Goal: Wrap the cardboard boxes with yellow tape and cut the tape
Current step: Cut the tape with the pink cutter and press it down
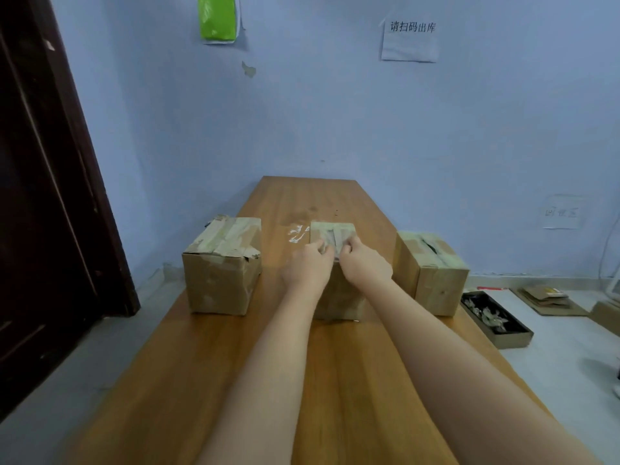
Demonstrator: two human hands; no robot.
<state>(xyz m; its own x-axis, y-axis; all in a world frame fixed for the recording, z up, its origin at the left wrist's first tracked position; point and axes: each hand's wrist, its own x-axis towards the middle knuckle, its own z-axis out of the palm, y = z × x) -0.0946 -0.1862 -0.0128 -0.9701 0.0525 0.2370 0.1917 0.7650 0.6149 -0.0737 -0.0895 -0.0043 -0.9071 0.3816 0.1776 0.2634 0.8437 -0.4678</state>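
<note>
Three cardboard boxes stand in a row across a long wooden table point(235, 380). The middle box point(332, 231) carries pale yellowish tape on its top. Both my hands are on top of it, at its near edge. My left hand point(307, 265) has its fingers curled and pinches something pale, apparently tape, at the top. My right hand point(364, 261) does the same just beside it, fingertips almost touching the left. The left box point(221, 266) and the right box point(432, 273) show strips of the same tape on their tops. No tape roll or cutter is visible.
A crumpled bit of clear film point(298, 234) lies on the table behind the left hand. On the floor to the right sit a dark tray of scraps point(496, 318) and flattened cardboard point(550, 300). A dark door point(43, 196) stands at the left.
</note>
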